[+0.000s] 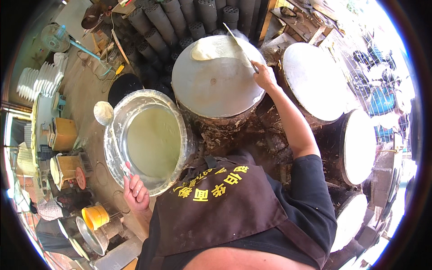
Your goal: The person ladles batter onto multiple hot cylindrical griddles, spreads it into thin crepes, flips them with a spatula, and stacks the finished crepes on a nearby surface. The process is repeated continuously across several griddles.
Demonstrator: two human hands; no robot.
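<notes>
A: Is any writing to be seen?

B: Large yellow characters are printed in an arc across the brown apron [225, 202], with a smaller line partly lost in the folds.

A: How is the right arm held?

B: It is stretched toward the far side from the near right, almost straight, with the black sleeve [310, 184] ended above the elbow. By the right hand [264, 76], fingers closed, the handle of a long thin blade [237, 42] is gripped. The blade is pointed to the far left, over the far right part of a round grey plate [213, 90].

A: And the left?

B: The left hand [137, 191] is kept low at the near left, its fingers curled around the handle of a ladle [104, 113]. The ladle's bowl, coated with something pale, is held out past the left rim of a metal basin [148, 95].

A: What is found around the tools?

B: Pale paste [209, 48] is spread on the plate's far part, left of the blade; whether it is touched by the steel cannot be told. Pale liquid [153, 141] is contained in the basin, to the right of the ladle. Dark pierced cylinders [159, 20] are stacked beyond the plate.
</notes>
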